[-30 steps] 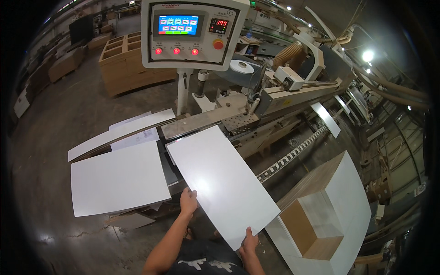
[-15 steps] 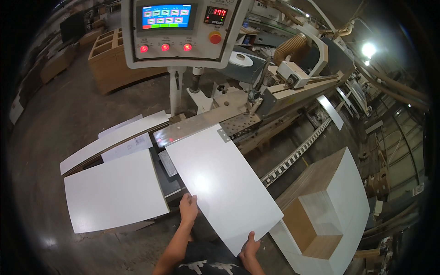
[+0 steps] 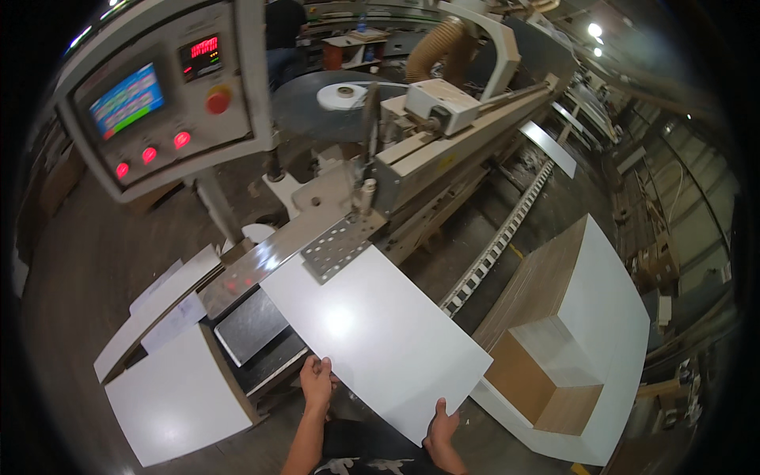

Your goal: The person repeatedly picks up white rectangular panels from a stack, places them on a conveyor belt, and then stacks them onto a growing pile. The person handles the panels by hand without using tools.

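A flat white panel (image 3: 372, 340) lies at an angle in front of me, its far edge against a shiny metal guide (image 3: 245, 273) of the machine. Part of its far right corner is under a perforated metal plate (image 3: 340, 249). At the panel's left edge, my left hand (image 3: 317, 384) is closed with the thumb on top and the fingers curled below. Near the closest corner, my right hand (image 3: 443, 434) grips the near right edge, its thumb up against it. Both hands hold the panel; their fingers beneath it are partly hidden.
A control console (image 3: 162, 103) with lit buttons stands at far left. White panels (image 3: 170, 404) lie left, beside a dark machine bed. Stacked white boards (image 3: 606, 317) stand right, near a chain conveyor track (image 3: 507, 229). A person in dark clothes (image 3: 285, 36) is in the background.
The panel has slid right along the guide, further under the perforated plate, with both hands still on it. My view has shifted, so the console appears further left and tilted.
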The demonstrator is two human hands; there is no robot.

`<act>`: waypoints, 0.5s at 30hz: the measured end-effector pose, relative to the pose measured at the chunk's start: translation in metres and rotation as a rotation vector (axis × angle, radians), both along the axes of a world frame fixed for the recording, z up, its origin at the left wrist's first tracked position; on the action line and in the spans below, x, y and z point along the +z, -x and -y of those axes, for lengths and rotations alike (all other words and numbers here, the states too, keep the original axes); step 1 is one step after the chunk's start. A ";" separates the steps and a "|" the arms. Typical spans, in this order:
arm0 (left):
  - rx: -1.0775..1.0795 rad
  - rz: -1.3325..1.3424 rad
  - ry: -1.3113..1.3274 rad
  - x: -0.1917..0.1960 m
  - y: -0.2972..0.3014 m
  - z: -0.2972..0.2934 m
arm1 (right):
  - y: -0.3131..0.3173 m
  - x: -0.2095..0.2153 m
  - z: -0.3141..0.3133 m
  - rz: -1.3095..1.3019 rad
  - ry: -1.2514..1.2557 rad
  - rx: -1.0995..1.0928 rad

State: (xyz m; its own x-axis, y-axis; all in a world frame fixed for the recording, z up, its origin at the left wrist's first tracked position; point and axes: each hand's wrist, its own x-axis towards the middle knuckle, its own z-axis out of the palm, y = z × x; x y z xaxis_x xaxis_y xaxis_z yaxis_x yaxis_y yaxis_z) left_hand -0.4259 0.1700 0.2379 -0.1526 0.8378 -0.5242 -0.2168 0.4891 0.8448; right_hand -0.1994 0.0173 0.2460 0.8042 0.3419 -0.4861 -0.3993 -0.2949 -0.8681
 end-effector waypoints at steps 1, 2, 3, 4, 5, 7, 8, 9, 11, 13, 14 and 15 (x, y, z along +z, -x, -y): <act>-0.007 -0.011 -0.013 -0.002 -0.009 -0.006 | -0.011 -0.001 -0.006 0.003 0.013 -0.004; 0.000 -0.014 -0.008 -0.002 -0.018 -0.011 | -0.021 -0.003 -0.010 0.006 0.026 -0.008; 0.000 -0.014 -0.009 -0.002 -0.030 -0.019 | -0.033 -0.012 -0.013 0.015 0.036 -0.009; 0.004 -0.011 -0.010 -0.003 -0.042 -0.025 | -0.045 -0.023 -0.016 0.027 0.046 -0.007; 0.026 0.012 -0.016 -0.003 -0.051 -0.031 | -0.058 -0.033 -0.016 0.039 0.057 -0.007; 0.032 -0.002 -0.035 -0.012 -0.064 -0.043 | -0.074 -0.018 -0.029 0.094 0.043 0.081; 0.012 -0.042 -0.045 -0.019 -0.069 -0.048 | -0.080 -0.010 -0.035 0.126 0.036 0.125; 0.008 -0.086 -0.041 -0.013 -0.075 -0.052 | -0.082 -0.010 -0.039 0.132 -0.027 0.109; -0.027 -0.120 -0.066 -0.027 -0.073 -0.054 | -0.085 0.002 -0.050 0.071 0.025 0.062; -0.004 -0.050 -0.036 -0.026 -0.088 -0.066 | -0.103 -0.008 -0.051 -0.044 0.080 0.073; 0.010 -0.012 -0.020 -0.025 -0.098 -0.072 | -0.114 -0.020 -0.052 -0.029 0.057 0.054; 0.005 -0.005 0.005 -0.028 -0.100 -0.080 | -0.119 -0.029 -0.060 -0.017 0.030 0.055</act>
State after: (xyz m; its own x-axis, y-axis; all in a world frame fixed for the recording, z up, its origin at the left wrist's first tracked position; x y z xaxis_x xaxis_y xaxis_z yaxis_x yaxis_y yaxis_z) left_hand -0.3259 0.2503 0.2096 -0.1598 0.8343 -0.5277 -0.2151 0.4922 0.8435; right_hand -0.0802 0.0777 0.2167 0.7763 0.3704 -0.5101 -0.3960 -0.3430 -0.8518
